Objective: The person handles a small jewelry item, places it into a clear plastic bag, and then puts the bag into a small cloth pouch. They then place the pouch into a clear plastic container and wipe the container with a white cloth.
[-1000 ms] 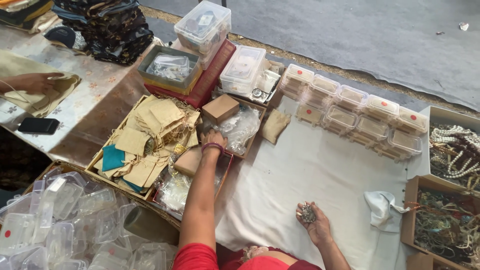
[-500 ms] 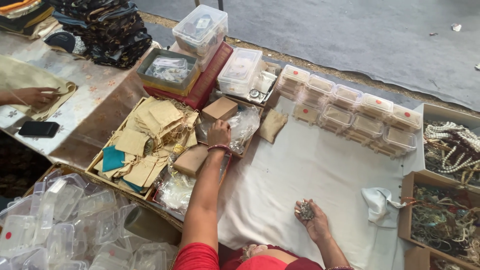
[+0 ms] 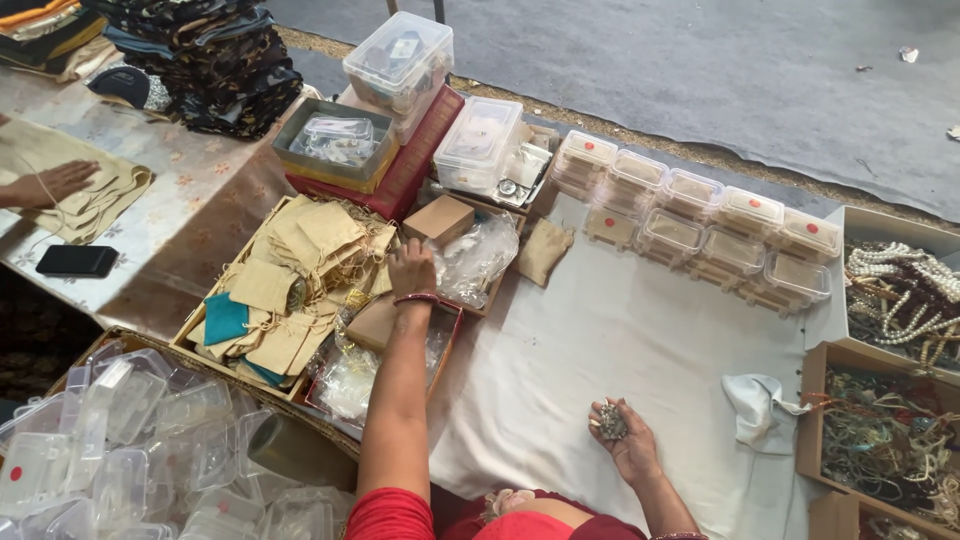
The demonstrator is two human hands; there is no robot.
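Left hand (image 3: 411,268) rested, fingers curled, on burlap pouches (image 3: 300,270) at ten o'clock. Right hand (image 3: 622,440) cupped a silver trinket cluster (image 3: 613,423), fingers half-closed around it.

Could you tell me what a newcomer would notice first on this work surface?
Probably the person's left hand, stretched out over the tray of beige cloth pouches at centre left. Next, the right hand near the bottom, cupping a small silvery ornament above the white cloth. Rows of small clear lidded boxes line the cloth's far edge.

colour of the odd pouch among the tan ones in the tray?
Teal pouch, lying among the tan pouches; head view shows it.
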